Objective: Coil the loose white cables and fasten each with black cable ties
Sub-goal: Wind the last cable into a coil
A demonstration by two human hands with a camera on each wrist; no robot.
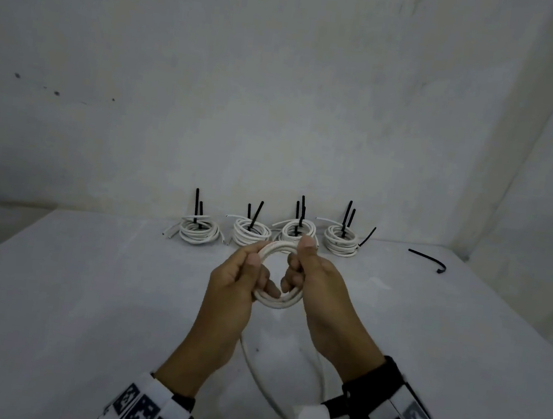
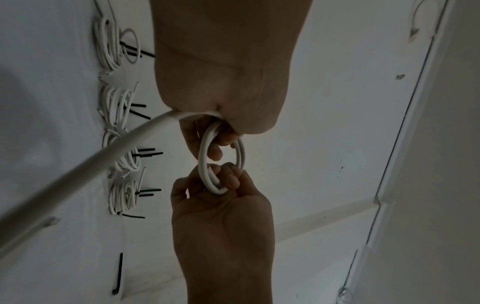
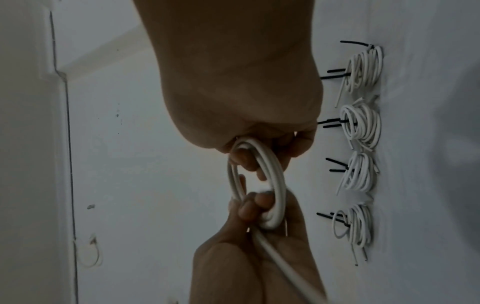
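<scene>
Coil: white ring of a few turns, held in the air above the table, in front of the row of finished bundles.
Left hand: left hand grips the coil's left side, fingers curled through the ring, thumb laid on top.
Right hand: right hand pinches the coil's right side, thumb up on the outside, fingers hooked through the middle.
Tail: loose cable drops from the left hand toward the person and off the bottom of the head view; its end is out of sight.
Done bundles: four tied coils in a row at the wall, black tie ends sticking up.
Spare tie: one black tie lies alone on the table, well to the right.
Stage: by my reading, winding is partly done; the tail is not yet wound in and no tie is on this coil.
Risk, spring: stiff cable may spring open if either grip eases, since only fingers hold the turns.
Risk, tail: a snag or twist in the tail could drag turns uneven or pull them out of the stack.
Risk, reach: fetching the tie takes the right hand away, leaving one hand to hold everything.
Risk, bundles: the coil hangs near the third bundle; a forward swing could knock it.
</scene>
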